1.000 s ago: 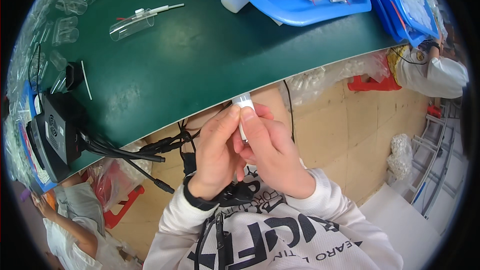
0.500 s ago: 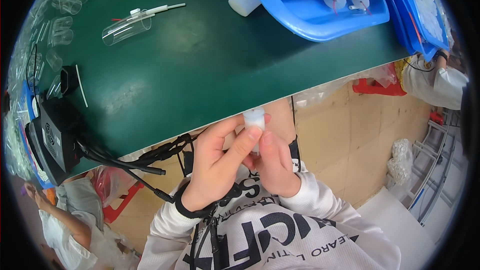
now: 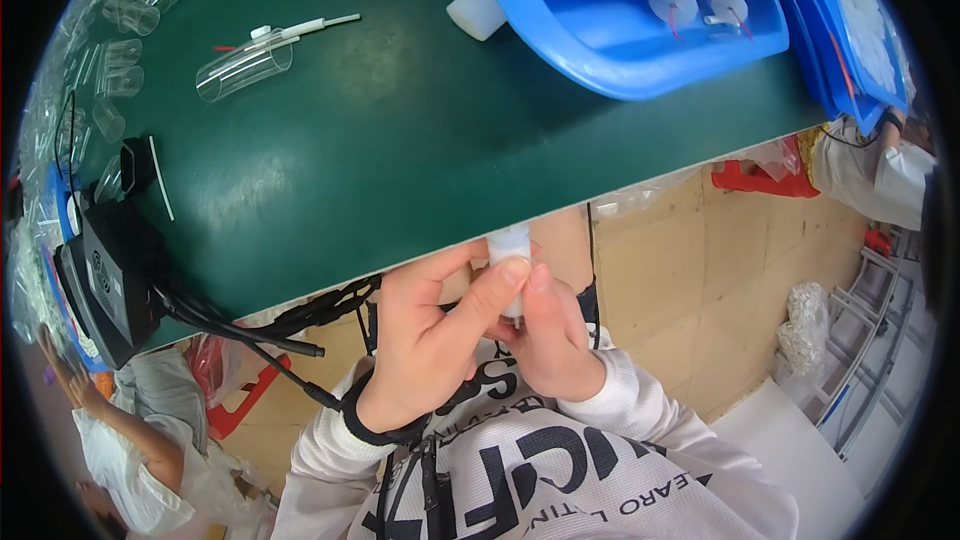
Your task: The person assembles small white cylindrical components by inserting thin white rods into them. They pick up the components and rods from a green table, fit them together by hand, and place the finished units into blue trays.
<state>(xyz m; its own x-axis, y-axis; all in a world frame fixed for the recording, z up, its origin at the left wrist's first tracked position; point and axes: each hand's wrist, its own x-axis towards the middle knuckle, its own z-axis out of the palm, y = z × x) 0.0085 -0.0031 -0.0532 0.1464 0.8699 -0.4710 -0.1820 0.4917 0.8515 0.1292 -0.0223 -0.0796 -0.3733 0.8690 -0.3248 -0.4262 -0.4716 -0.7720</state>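
Both hands on a small white tube

We pinch the white tube (image 3: 509, 258) below the green surface (image 3: 400, 140) edge: left hand (image 3: 432, 340) grip closed on it, right hand (image 3: 548, 340) wrapped around its lower end. Blue trays (image 3: 620, 50) sit far right; a clear plastic cylinder (image 3: 243, 68) lies far left.

Matt green table top (image 3: 400, 130); glossy blue plastic tray (image 3: 620, 50); clear plastic tube (image 3: 243, 68); smooth white plastic piece (image 3: 509, 248).

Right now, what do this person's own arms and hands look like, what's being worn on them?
Both hands are bare, no gloves. The left hand has a black band around its wrist. Both forearms are in white long sleeves: the left sleeve and the right sleeve end in ribbed cuffs. They belong to a white sweatshirt with large black lettering across the chest. A black cord hangs down its front.
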